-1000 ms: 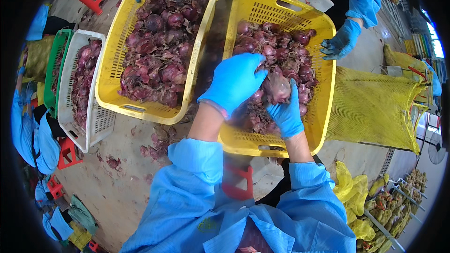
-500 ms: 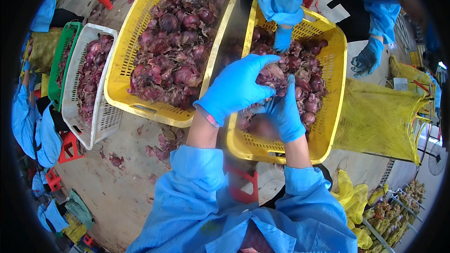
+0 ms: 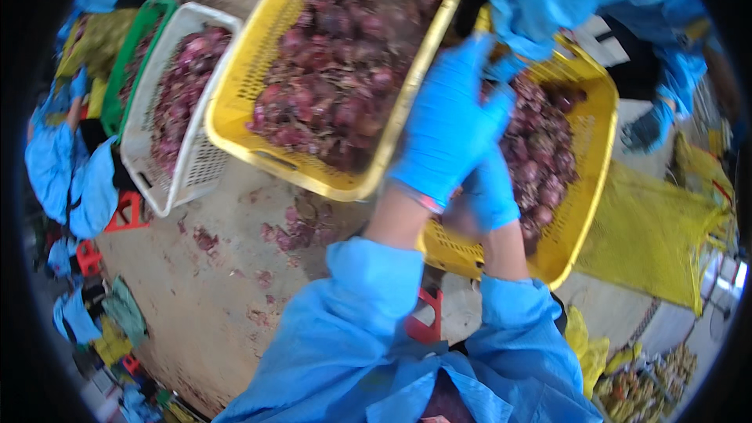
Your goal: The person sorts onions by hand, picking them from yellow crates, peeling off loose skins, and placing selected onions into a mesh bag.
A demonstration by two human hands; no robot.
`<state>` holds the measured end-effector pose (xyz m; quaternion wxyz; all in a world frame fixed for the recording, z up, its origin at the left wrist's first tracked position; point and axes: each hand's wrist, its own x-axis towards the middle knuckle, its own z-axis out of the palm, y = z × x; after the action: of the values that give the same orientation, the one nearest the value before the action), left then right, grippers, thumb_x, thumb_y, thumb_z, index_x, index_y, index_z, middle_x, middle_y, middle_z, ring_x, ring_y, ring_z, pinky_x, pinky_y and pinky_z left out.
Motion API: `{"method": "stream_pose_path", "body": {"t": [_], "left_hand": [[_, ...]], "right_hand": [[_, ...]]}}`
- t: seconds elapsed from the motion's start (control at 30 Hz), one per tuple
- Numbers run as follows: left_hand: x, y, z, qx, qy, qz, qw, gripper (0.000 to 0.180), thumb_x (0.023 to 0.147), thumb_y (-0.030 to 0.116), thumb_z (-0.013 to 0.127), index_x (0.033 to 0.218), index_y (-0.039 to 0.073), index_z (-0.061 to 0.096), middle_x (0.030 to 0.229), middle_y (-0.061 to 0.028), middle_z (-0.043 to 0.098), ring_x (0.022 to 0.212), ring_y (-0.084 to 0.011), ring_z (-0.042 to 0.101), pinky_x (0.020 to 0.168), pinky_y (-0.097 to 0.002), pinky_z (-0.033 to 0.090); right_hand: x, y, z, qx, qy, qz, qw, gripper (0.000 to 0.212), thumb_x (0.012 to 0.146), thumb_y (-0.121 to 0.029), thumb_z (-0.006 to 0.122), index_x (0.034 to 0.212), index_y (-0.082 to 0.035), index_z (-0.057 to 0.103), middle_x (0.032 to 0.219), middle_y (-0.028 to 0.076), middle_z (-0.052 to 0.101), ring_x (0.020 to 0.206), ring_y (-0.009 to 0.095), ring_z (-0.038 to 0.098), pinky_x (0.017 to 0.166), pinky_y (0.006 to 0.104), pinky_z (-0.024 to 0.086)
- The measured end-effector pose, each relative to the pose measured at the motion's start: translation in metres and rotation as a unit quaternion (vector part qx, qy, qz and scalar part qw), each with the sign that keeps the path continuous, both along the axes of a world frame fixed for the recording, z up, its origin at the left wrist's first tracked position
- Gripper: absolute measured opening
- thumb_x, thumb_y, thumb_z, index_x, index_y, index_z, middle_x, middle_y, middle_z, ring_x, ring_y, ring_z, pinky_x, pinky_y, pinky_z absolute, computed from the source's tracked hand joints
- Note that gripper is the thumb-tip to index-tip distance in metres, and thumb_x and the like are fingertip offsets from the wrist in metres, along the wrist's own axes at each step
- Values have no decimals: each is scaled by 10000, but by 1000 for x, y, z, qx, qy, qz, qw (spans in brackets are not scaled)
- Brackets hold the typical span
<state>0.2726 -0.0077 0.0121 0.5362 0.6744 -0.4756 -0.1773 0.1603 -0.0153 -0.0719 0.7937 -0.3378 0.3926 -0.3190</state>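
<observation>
My left hand (image 3: 445,125), in a blue glove, is over the left side of the right-hand yellow crate (image 3: 589,180). Its fingers point up and away, smeared by motion, with the thumb to the right. Whether an onion sits in it cannot be made out. Just below and behind is my right hand (image 3: 492,192), also blue-gloved, its fingers mostly covered by the left. A blurred pinkish shape shows beside the right hand, too smeared to name. Red onions (image 3: 540,168) with papery skins fill that crate. A co-worker's gloved hand (image 3: 505,68) reaches into its far end, close to my left fingertips.
Another yellow crate (image 3: 235,121) heaped with red onions stands to the left. Beyond it are a white crate (image 3: 160,202) and a green crate (image 3: 117,106). Onion skins (image 3: 298,227) litter the floor. A yellow mesh sack (image 3: 642,227) lies right; the co-worker's other gloved hand (image 3: 648,127) hangs above it.
The view has shifted, so the crates sit further right. My left hand has turned from gripping an onion sideways to pointing away, and my hands now overlap. The onion is no longer visible.
</observation>
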Motion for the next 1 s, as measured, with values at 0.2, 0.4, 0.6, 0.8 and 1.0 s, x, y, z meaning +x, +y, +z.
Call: {"method": "stream_pose_path", "body": {"t": [0.2,0.4,0.6,0.8,1.0], "left_hand": [[3,-5,0,-16,257,-11,966,428,921,95,643,1335,33,557,1183,-109,648,1023,-138,616,897,-273,501],[-17,-9,7,39,286,-64,955,414,927,121,640,1316,1,563,1178,-111,654,1040,-144,618,921,-271,493],[-31,-12,1,78,244,-85,963,395,927,129,642,1298,7,583,1172,-97,659,1038,-135,618,912,-272,498],[-50,-23,1,176,237,-140,945,390,928,139,643,1300,36,594,1143,-88,668,988,-136,634,831,-272,527],[-61,-13,-28,180,63,-265,945,585,853,195,720,1382,50,516,1259,-161,624,1097,-216,629,927,-338,507]], "right_hand": [[-83,-40,-36,-118,258,-84,955,343,943,-186,627,1230,2,625,950,20,668,770,73,571,707,240,472],[-143,-9,-160,-257,624,250,694,705,774,-293,744,1369,-30,475,1331,230,545,1166,408,570,946,468,499],[-113,-4,-162,-267,703,294,590,938,671,-373,851,1405,-19,389,1291,193,507,1116,388,566,886,433,544],[-149,-15,-164,-235,631,259,693,975,681,-477,814,1410,12,390,1327,214,522,1169,370,562,877,424,541],[-180,-12,-50,172,31,80,981,622,966,-471,522,1458,-116,383,1375,116,535,1180,273,587,891,475,546]]}}
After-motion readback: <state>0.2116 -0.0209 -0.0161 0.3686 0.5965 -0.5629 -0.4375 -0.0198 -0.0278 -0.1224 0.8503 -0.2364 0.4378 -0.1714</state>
